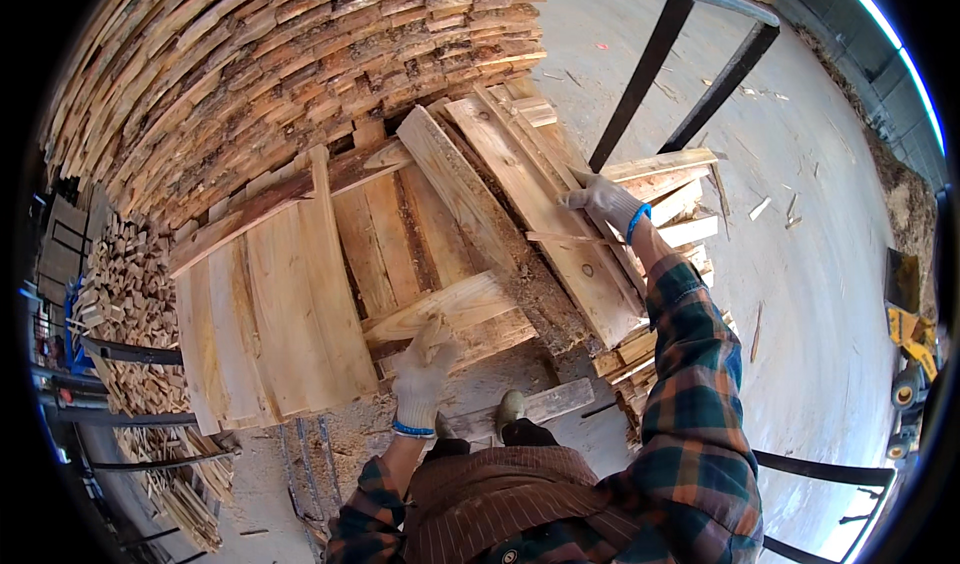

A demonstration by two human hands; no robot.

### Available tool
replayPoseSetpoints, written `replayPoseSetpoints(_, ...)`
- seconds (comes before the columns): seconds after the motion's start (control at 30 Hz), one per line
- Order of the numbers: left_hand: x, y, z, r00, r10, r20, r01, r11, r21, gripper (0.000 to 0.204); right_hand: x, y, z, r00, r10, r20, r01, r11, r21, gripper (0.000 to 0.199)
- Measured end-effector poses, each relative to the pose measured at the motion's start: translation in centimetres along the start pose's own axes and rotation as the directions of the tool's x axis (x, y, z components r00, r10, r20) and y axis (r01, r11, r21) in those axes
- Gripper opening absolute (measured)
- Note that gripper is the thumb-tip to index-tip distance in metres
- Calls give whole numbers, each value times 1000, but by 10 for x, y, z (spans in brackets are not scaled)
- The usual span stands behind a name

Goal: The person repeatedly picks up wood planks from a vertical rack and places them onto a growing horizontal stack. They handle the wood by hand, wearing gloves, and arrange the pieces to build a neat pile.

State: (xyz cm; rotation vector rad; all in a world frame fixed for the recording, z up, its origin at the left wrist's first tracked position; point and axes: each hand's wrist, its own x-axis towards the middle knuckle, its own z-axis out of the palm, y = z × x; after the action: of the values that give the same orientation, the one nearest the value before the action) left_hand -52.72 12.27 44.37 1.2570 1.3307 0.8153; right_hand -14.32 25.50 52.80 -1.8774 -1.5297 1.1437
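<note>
My right hand (pixel 608 207), in a pale knit glove with a blue cuff, is closed on the edge of a long narrow board (pixel 588 216) at the right of the wood pile. Beside it lies a wider plank (pixel 520 189) with knots. My left hand (pixel 418 379), gloved the same way, is smeared by motion, and its fingers cannot be made out clearly. It is at the near end of a short board (pixel 445 306) lying across other planks. Left of that hand, a rough bark-edged board (pixel 490 219) slants over the pile. Several flat planks (pixel 285 304) lie side by side at the left.
A tall stack of boards (pixel 300 74) rises behind the pile. Dark metal posts (pixel 655 74) stand at the far right. Small cut pieces (pixel 130 314) are heaped at the left. A timber (pixel 525 409) lies by my feet. A yellow machine (pixel 910 344) is at the right edge.
</note>
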Motion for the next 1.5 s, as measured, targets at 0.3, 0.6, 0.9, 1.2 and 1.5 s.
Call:
replayPoseSetpoints(0.3, -70, 17, -81, 994, -111, 18, 110, 992, 58, 58, -43, -86, 17, 982, -143, -121, 142, 990, -18, 85)
replayPoseSetpoints(0.6, -139, 21, -189, 945, -182, -272, 132, 973, -191, 52, -52, -265, 283, 620, -738, 264, 757, 477, -446, 74)
replayPoseSetpoints(0.9, -179, -24, -274, 820, -277, -501, 82, 922, -377, 51, -71, -312, 522, 514, -664, 544, 841, 265, -472, 68)
replayPoseSetpoints(1.2, -147, 6, -306, 881, -71, -467, 15, 992, -123, 32, -100, -257, 422, 441, -719, 538, 861, 170, -479, 59)
replayPoseSetpoints(1.5, -20, 76, -245, 947, 235, -219, -274, 947, -169, 57, -225, -127, 179, 878, 219, 425, 119, 762, -637, 57)
